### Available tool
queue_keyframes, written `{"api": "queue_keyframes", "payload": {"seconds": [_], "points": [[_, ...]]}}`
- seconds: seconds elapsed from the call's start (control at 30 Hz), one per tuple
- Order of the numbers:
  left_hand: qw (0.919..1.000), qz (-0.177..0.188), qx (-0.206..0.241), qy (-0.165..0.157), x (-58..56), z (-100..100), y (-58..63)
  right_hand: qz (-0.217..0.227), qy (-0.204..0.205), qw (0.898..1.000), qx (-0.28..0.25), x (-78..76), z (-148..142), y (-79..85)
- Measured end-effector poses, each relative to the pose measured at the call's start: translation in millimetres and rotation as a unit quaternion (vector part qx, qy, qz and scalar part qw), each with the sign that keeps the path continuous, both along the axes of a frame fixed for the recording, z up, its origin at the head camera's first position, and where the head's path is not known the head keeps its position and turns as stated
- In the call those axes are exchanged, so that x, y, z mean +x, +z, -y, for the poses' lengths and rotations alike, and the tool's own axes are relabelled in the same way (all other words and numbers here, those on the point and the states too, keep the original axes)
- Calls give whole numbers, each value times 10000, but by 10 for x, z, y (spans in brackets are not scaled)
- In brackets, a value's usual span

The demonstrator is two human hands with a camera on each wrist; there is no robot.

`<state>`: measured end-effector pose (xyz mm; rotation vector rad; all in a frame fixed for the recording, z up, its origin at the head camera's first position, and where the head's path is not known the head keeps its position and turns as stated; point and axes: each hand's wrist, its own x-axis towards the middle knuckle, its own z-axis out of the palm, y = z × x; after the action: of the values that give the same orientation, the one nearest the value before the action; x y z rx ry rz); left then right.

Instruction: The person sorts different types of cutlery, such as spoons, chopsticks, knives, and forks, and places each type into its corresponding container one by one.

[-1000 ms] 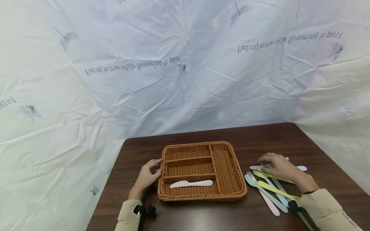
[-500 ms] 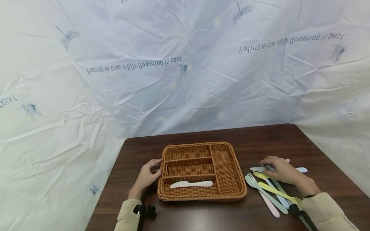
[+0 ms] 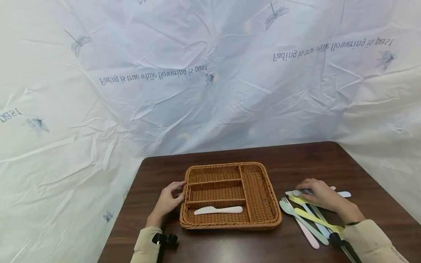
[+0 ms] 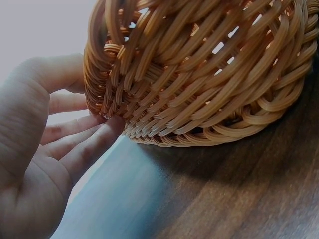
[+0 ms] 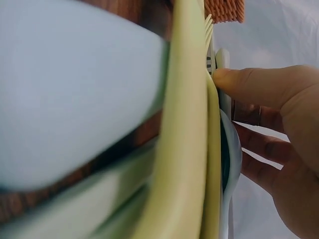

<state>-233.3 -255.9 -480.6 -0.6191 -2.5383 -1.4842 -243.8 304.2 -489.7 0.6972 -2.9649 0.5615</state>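
Note:
At the left, my left hand (image 3: 167,200) touches the outer side and rim of a brown wicker basket (image 3: 277,208) with dividers. The left wrist view shows its fairly straight fingers against the woven wall (image 4: 199,79). A white knife (image 3: 218,209) lies in the basket's front compartment. Over the cutlery pile, my right hand (image 3: 319,195) pinches a pale grey piece of cutlery (image 3: 298,192) between thumb and fingers; the hand hides its middle, so its exact kind is unclear. Just below lie a yellow fork (image 3: 296,199) and a light-handled knife (image 3: 344,194).
A green spoon (image 3: 287,207), a pink-handled fork (image 3: 309,235), another yellow piece of cutlery (image 3: 315,219) and several others overlap right of the basket. The dark wooden table (image 3: 210,241) has a white printed sheet (image 3: 164,109) behind it.
My right hand has shifted slightly right and down over the pile, and the pale grey piece has shifted with it. My left hand stays at the basket.

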Motion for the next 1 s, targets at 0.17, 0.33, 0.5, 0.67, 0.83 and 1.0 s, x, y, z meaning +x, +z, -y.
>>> {"api": "queue_keyframes", "payload": {"seconds": [0.17,0.33,0.5,0.67,0.83,1.0], "points": [[10000,-32,-4,11,4,-1,9,-89,59,9999,-57,-30,-5,-33],[10000,-59,5,30,2,-3,16,-151,65,9998,-117,-50,5,-46],[10000,-10,-12,-21,8,-1,14,-105,24,9998,-191,-53,33,-45],[10000,1,24,-1,5,-5,7,-274,73,9991,-327,-65,55,-53],[10000,7,69,16,-1,-12,13,-483,349,9973,-434,-83,80,-26],[10000,41,59,33,2,-20,26,-606,521,9959,-424,-118,84,6]]}}
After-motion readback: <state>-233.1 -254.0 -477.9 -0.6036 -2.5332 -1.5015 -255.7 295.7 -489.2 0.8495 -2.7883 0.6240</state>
